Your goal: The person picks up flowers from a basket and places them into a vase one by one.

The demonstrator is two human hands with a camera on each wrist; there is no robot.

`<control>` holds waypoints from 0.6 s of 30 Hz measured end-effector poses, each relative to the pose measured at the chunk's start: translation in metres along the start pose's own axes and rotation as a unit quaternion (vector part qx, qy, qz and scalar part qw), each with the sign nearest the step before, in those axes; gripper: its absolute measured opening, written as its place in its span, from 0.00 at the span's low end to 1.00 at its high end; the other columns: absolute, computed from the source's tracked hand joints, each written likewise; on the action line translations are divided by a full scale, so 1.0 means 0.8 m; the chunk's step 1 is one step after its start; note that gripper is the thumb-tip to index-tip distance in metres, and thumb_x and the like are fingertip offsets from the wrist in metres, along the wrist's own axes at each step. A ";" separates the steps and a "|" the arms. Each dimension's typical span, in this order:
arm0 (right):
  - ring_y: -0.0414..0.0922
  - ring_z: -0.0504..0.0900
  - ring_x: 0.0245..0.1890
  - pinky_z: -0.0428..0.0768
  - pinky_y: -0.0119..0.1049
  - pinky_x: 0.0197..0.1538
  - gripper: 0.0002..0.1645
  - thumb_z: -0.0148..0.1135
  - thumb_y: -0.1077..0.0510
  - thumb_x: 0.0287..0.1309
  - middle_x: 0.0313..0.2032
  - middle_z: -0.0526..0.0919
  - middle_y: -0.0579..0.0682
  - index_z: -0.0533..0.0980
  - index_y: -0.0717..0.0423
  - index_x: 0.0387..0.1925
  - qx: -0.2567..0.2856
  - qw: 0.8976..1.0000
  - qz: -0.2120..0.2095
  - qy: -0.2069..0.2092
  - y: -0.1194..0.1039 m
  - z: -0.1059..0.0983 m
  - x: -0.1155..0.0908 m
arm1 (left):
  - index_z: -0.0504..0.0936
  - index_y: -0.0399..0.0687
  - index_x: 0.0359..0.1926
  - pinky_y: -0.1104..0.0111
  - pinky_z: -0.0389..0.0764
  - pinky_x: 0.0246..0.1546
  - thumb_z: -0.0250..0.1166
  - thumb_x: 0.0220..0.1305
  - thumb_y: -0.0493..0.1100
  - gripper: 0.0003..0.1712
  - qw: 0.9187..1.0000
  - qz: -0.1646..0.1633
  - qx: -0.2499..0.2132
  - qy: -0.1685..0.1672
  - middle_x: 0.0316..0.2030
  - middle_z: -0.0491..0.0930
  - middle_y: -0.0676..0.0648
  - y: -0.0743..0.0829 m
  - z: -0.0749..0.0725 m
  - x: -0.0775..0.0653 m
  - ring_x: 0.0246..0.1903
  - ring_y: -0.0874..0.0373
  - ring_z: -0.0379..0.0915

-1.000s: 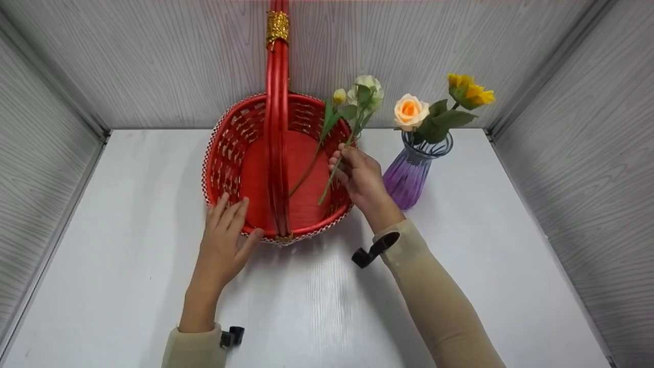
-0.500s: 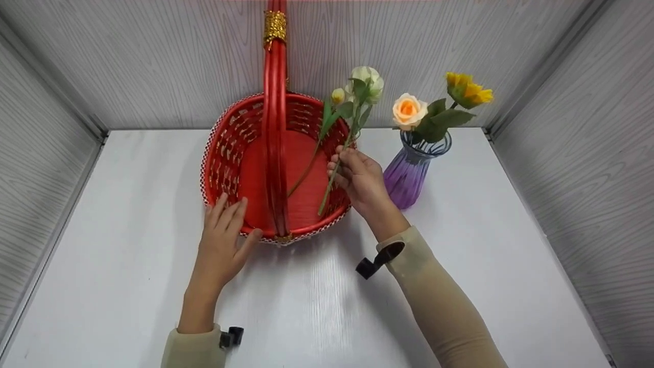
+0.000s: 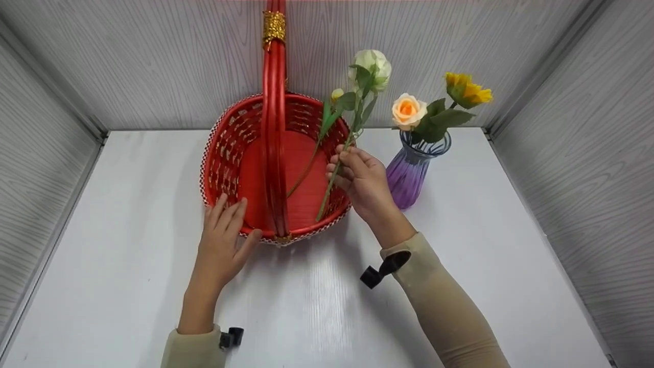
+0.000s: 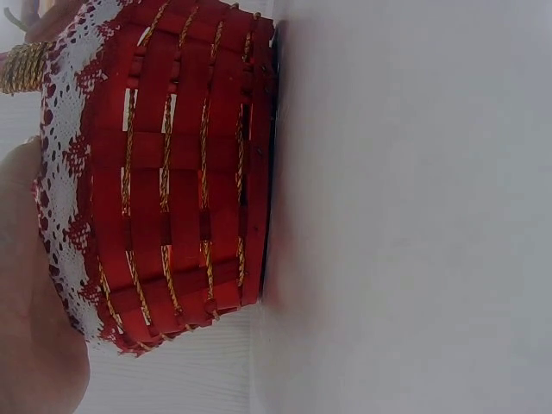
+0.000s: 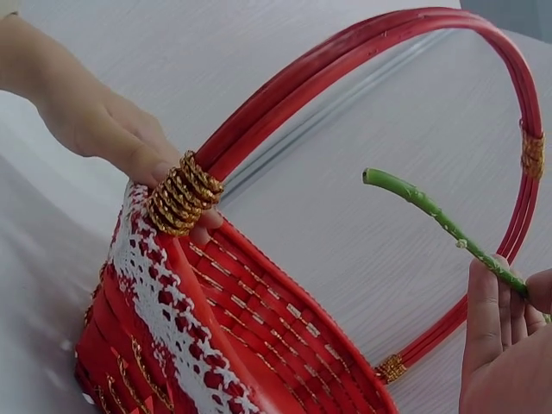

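Observation:
My right hand (image 3: 365, 184) pinches the green stem of a white flower (image 3: 372, 71) over the right side of the red woven basket (image 3: 301, 204). In the right wrist view the cut end of the stem (image 5: 414, 194) points up, clear of the basket rim. A second flower with a small yellow-white bud (image 3: 337, 94) leans inside the basket, its stem toward the middle. My left hand (image 3: 219, 245) rests on the near left rim, fingers straight and spread, the thumb along the front edge. In the left wrist view the basket's woven side (image 4: 172, 172) and lace trim show beside the hand.
A purple-blue glass vase (image 3: 409, 174) stands right of the basket, close to my right hand. It holds a peach rose (image 3: 409, 111) and a yellow flower (image 3: 467, 91). The tall basket handle (image 3: 275, 133) arches over the basket's middle. Grey panels enclose the white table (image 3: 306, 306).
The white flower has risen and tilted more upright, and its lower stem end has slid toward the basket's front. My right wrist has shifted slightly right and nearer. The left hand has stayed put.

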State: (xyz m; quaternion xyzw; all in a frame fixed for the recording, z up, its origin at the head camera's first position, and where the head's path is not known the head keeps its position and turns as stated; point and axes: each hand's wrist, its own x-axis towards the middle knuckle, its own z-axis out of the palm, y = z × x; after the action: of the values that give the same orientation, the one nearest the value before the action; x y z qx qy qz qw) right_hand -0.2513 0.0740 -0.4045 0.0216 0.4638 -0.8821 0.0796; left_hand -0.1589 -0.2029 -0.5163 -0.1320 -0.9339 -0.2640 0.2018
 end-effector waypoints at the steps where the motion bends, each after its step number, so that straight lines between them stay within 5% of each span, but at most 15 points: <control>1: 0.44 0.85 0.30 0.87 0.38 0.41 0.09 0.53 0.66 0.70 0.32 0.83 0.53 0.74 0.67 0.48 -0.003 1.000 -0.002 -0.001 -0.001 0.001 -0.002 | 0.64 0.45 0.74 0.46 0.41 0.76 0.58 0.69 0.60 0.40 1.000 0.000 -0.001 0.000 0.66 0.73 0.41 0.000 0.000 0.000 0.76 0.46 0.47; 18: 0.43 0.85 0.30 0.87 0.39 0.41 0.09 0.53 0.66 0.69 0.31 0.83 0.52 0.73 0.67 0.48 -0.009 0.999 -0.031 -0.013 -0.024 0.003 -0.033 | 0.64 0.45 0.74 0.46 0.41 0.76 0.58 0.69 0.60 0.40 1.000 0.001 -0.001 -0.002 0.66 0.73 0.41 0.000 -0.001 0.001 0.76 0.46 0.46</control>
State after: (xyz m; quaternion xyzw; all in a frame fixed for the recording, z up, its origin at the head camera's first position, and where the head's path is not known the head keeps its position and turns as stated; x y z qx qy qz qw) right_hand -0.2286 0.0858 -0.3842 -0.0054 0.4711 -0.8801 0.0582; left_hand -0.1596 -0.2030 -0.5155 -0.1333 -0.9339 -0.2644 0.2005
